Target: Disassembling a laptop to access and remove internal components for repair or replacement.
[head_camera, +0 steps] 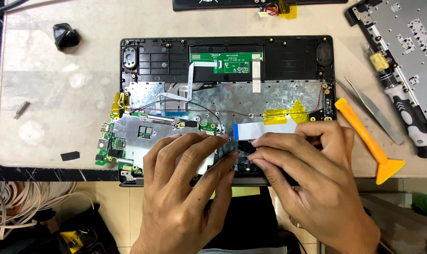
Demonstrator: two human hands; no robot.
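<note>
An opened laptop base (pixel 227 51) lies on the table, with a silver shield, a green mainboard (pixel 111 146) at its left and a green touchpad board (pixel 231 63) at the top. My left hand (pixel 185 188) rests over the lower middle of the base, fingertips pressing near a small black part. My right hand (pixel 307 174) lies beside it, thumb and fingers on the end of a flat white ribbon cable (pixel 265 130) with a blue tip. What lies under both palms is hidden.
An orange plastic pry tool (pixel 368 146), metal tweezers (pixel 373 110) and a black-grey screwdriver (pixel 408 122) lie at the right. A detached keyboard panel (pixel 411 28) sits top right. A black cap (pixel 65 36), a screwdriver bit (pixel 21 109) and a black pad (pixel 70 155) lie at the left.
</note>
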